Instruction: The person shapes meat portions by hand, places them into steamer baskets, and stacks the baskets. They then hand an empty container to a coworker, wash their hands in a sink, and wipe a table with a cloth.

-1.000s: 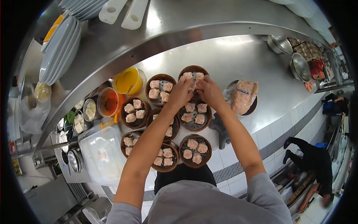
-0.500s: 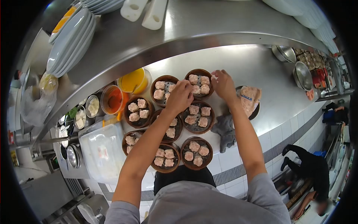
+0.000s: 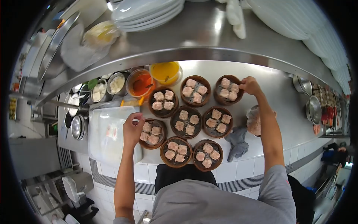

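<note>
Several round steamer baskets stand grouped on the steel counter, each with pale pink dumplings on a dark perforated base. My right hand (image 3: 251,86) is closed on the outer rim of the far-right steamer basket (image 3: 228,101). My left hand (image 3: 132,130) hovers over the edge of the translucent plastic box (image 3: 108,128), beside the leftmost steamer basket (image 3: 163,145). Its fingers are loosely curled, with nothing visible in them. Partly hidden beneath my right forearm is a bowl of pinkish filling (image 3: 254,122). A crumpled dark grey cloth (image 3: 238,143) lies near it.
Tubs of orange sauce (image 3: 141,84) and yellow sauce (image 3: 165,72) stand at the back left, near metal ingredient pots (image 3: 99,92). A steel shelf (image 3: 209,54) with stacked plates (image 3: 149,16) overhangs the counter's back. Metal bowls (image 3: 314,110) sit far right.
My left hand has moved from the back baskets to the left side. My right hand now grips the far-right basket, which sits farther from its neighbour. The camera view has shifted.
</note>
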{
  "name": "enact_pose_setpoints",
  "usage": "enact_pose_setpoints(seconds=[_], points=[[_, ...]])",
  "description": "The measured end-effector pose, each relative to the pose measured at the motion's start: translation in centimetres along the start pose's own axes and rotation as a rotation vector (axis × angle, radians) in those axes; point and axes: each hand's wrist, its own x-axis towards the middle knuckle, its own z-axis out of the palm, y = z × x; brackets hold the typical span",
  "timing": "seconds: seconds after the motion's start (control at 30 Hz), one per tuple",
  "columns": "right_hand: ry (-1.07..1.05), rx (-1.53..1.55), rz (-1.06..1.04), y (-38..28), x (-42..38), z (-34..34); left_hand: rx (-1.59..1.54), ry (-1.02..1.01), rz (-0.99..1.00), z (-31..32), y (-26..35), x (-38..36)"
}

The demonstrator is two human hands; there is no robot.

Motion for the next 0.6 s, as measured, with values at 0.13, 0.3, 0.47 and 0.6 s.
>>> enact_pose_setpoints(seconds=[0.13,0.3,0.47,0.6], points=[[0.064,0.194,0.098,-4.3,-0.6,-4.5,0.013,-0.024,-0.076,0.3,-1.2,0.8],[-0.083,0.399,0.071,-10.8,0.2,-3.1,0.078,0.062,-0.005,3.7,-3.5,2.1],[-0.063,0.334,0.048,-15.8,0.7,2.6,0.148,0.036,-0.068,5.0,-4.3,3.9],[0.029,0.364,0.086,-16.4,0.8,3.9,0.182,0.009,-0.087,5.9,-5.7,5.4]])
